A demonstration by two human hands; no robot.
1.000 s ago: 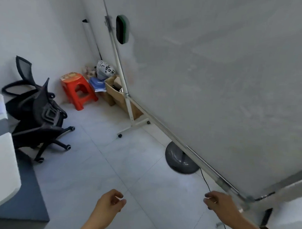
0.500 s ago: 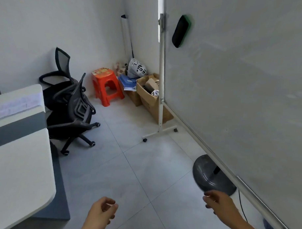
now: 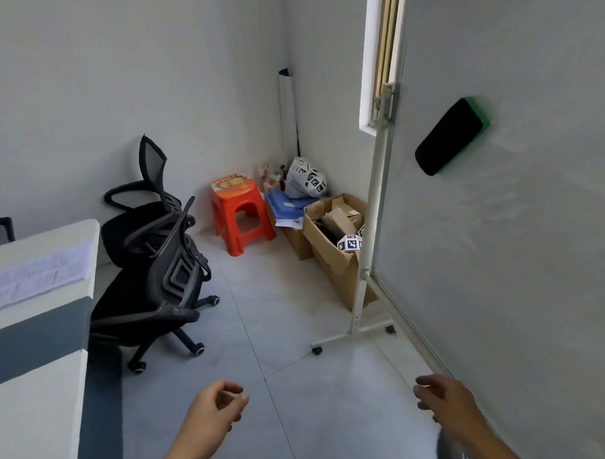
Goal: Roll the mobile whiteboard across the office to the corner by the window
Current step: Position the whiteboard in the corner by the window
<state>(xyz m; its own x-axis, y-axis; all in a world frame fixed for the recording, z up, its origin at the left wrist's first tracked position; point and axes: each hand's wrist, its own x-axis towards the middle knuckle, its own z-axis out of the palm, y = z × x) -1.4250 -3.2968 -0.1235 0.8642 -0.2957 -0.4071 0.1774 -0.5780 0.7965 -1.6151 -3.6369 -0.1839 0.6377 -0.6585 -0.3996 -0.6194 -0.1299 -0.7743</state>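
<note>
The mobile whiteboard (image 3: 520,243) fills the right side of the view, its white post and wheeled foot (image 3: 354,336) standing on the tiled floor near the corner. A black and green eraser (image 3: 450,136) clings to its face. A strip of window (image 3: 370,60) shows just behind the post. My left hand (image 3: 216,411) hangs low at the centre, fingers loosely curled, holding nothing. My right hand (image 3: 449,406) hovers near the board's lower edge, fingers apart, not touching it.
Two black office chairs (image 3: 156,258) stand left of the board. A red plastic stool (image 3: 240,213), open cardboard boxes (image 3: 334,251), blue folders and a bag crowd the corner. A white desk (image 3: 34,309) with a paper is at the left. A dark round base (image 3: 454,454) lies under my right arm.
My right hand has come off the board's lower frame and now hovers free. The view has turned and lifted, showing more of the desk, chairs and the window.
</note>
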